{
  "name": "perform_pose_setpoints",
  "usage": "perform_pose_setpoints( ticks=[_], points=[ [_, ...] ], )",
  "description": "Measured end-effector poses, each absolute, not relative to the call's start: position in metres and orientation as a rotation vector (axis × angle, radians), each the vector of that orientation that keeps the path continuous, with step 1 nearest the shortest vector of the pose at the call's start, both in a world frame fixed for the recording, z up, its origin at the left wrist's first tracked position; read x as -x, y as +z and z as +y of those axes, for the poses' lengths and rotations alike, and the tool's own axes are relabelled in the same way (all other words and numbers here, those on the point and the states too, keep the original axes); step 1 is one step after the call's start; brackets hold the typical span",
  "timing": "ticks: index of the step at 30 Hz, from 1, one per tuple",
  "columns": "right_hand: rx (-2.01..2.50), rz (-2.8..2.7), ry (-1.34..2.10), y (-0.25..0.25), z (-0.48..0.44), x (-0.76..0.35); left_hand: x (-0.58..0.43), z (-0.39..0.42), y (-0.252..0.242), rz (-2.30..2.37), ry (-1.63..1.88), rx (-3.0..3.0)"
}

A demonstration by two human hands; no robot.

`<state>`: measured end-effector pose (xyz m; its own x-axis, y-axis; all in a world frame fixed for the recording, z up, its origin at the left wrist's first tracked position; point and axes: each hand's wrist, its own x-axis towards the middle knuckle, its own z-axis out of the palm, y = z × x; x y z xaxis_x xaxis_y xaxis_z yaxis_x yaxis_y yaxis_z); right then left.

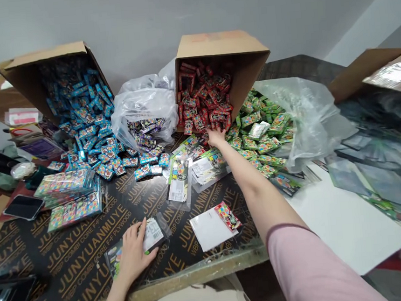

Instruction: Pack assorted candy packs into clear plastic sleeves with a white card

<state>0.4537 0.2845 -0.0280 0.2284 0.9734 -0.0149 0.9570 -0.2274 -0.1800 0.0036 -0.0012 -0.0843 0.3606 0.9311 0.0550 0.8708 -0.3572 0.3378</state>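
Observation:
My left hand (pixel 135 250) lies flat on a printed plastic pouch (pixel 153 233) near the table's front edge, thumb apart from the fingers. Stretched far forward, my right hand (pixel 216 137) touches the small red packets (pixel 205 98) spilling from a tipped cardboard box; its fingers look spread, their tips partly hidden. Between my arms, a red packet (pixel 228 216) lies on a white card (pixel 207 228). Printed pouches (pixel 178 183) with white labels lie just short of my right hand.
Blue packets (pixel 102 149) pour from another cardboard box (pixel 47 51) at left. Purple packets (pixel 146 139) sit in a clear bag. Green packets (pixel 265 135) are heaped at right. Stacked packs (pixel 75 210) and a phone (pixel 23 207) lie at left, plastic sleeves (pixel 375 182) at far right.

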Motion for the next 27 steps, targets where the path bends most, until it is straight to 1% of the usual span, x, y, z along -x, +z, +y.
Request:
perform_pose_setpoints(
  ticks=[3,5,9,13,17,20,27],
  points=[
    [2.346,-1.984,0.291,-0.043,0.303,-0.458,-0.003,-0.001,-0.084,1.601,0.371,-2.372],
    [2.305,-2.046,0.293,-0.055,0.307,-0.447,-0.003,-0.001,-0.083,1.6,0.372,-2.373],
    [2.27,-2.004,0.147,-0.067,0.305,-0.428,-0.003,-0.001,-0.082,1.593,0.37,-2.384],
    [2.252,-1.919,0.013,-0.058,0.299,-0.436,-0.002,-0.001,-0.082,1.582,0.363,-2.387],
    [2.351,-1.899,0.163,-0.049,0.296,-0.438,-0.002,-0.002,-0.082,1.583,0.381,-2.38],
    [2.425,-1.817,0.269,-0.053,0.299,-0.423,-0.002,-0.003,-0.084,1.59,0.411,-2.388],
    [2.284,-1.793,0.231,-0.064,0.307,-0.381,-0.005,-0.003,-0.088,1.641,0.407,-2.42]
  ],
)
